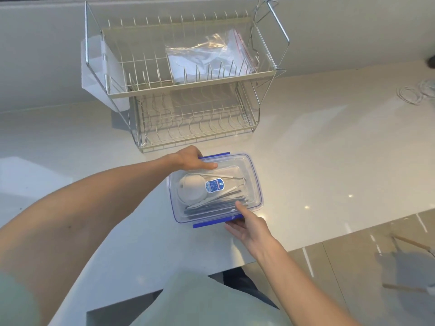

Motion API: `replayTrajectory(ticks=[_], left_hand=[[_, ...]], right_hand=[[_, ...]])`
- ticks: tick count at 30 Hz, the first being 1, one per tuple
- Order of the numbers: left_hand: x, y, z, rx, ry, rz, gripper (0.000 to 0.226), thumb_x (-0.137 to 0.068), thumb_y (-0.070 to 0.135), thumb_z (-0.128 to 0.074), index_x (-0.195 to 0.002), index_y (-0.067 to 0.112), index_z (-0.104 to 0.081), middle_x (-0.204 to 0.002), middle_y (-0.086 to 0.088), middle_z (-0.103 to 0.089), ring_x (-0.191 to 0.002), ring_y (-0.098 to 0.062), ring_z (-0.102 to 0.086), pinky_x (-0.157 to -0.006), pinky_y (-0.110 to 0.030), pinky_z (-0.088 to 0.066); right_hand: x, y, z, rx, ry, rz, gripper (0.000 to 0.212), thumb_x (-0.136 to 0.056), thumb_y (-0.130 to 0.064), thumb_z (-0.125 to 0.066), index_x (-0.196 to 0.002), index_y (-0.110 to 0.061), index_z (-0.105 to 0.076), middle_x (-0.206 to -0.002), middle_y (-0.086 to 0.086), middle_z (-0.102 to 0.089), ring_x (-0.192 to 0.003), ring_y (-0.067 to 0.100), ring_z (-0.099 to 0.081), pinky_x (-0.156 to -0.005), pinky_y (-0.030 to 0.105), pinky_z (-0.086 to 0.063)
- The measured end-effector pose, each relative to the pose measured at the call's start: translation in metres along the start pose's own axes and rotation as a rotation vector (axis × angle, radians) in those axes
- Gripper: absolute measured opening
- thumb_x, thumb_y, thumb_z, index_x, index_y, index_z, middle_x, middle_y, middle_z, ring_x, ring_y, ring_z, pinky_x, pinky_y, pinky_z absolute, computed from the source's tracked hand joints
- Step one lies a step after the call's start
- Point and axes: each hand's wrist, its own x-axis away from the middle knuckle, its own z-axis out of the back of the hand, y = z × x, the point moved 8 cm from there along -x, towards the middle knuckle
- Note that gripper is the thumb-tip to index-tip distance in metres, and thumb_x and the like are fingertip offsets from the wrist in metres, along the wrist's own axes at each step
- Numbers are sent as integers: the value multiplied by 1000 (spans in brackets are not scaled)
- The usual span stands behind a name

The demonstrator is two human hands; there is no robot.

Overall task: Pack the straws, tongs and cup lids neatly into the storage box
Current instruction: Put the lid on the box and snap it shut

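Note:
A clear storage box (255, 184) with blue clips and a clear lid with a blue sticker (214, 185) sits on the white counter in front of me. Through the lid I see a round white cup lid (191, 190), metal tongs (226, 177) and grey straws (211, 209) lying inside. My left hand (190, 158) grips the box's far left corner, thumb pressed on the lid by the far blue clip (216, 155). My right hand (247, 225) holds the near right edge, thumb on the lid, fingers under the near blue clip (211, 223).
A two-tier wire dish rack (188, 90) stands just behind the box, with a clear zip bag (207, 55) on its top shelf and a white plastic holder (94, 67) on its left side. Coiled white cable (416, 92) lies far right. The counter edge (306, 245) runs near my right.

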Motion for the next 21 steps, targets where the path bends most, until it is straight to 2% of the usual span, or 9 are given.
replayTrajectory(ticks=[3, 5, 7, 10, 13, 17, 21], left_hand=[[9, 9, 7, 19, 172, -114, 59, -77, 65, -77, -110, 17, -67, -109, -3, -68, -95, -21, -63, -80, -35, -52], [19, 13, 4, 1, 289, -196, 49, -82, 59, -75, -109, 18, -67, -107, 0, -66, -94, -20, -62, -77, -34, -48], [30, 14, -2, -23, 373, -273, 45, -92, 54, -67, -118, 18, -68, -112, 0, -68, -99, -20, -62, -81, -34, -47], [36, 13, -4, 13, 383, -310, 47, -99, 47, -59, -133, 15, -65, -128, -2, -71, -114, -23, -65, -91, -35, -49], [37, 13, -3, 68, 386, -311, 47, -100, 42, -61, -136, 13, -65, -133, -4, -69, -118, -24, -64, -96, -36, -49], [39, 12, -4, 63, 470, -311, 41, -99, 41, -61, -130, 14, -70, -128, -2, -73, -114, -23, -66, -89, -30, -45], [37, 10, -7, 47, 522, -293, 42, -99, 41, -62, -130, 14, -71, -130, -4, -73, -118, -24, -65, -91, -29, -42]], right_hand=[[0, -1, 1, -7, 65, 1, 32, -92, -18, -78, -113, 1, -64, -107, 27, -72, -96, 37, -74, -74, 42, -63], [1, -1, -1, -28, 112, -3, 30, -91, -17, -78, -111, 1, -65, -104, 26, -72, -93, 36, -73, -78, 44, -61], [3, 3, -5, -56, 147, -15, 29, -92, -18, -78, -110, 0, -65, -102, 23, -72, -89, 34, -72, -82, 46, -60], [5, 10, -19, -27, 124, -69, 29, -93, -17, -76, -113, -2, -64, -111, 23, -71, -89, 34, -71, -81, 47, -58], [9, 11, -21, 10, 163, -66, 30, -91, -11, -77, -115, 1, -64, -112, 28, -70, -96, 39, -72, -72, 45, -60], [11, 8, -20, 40, 246, -11, 21, -89, -9, -79, -99, 2, -64, -88, 23, -69, -71, 33, -70, -50, 35, -63], [10, 5, -21, 25, 315, 15, 22, -90, -4, -74, -106, 5, -63, -81, 19, -64, -63, 30, -66, -43, 32, -59]])
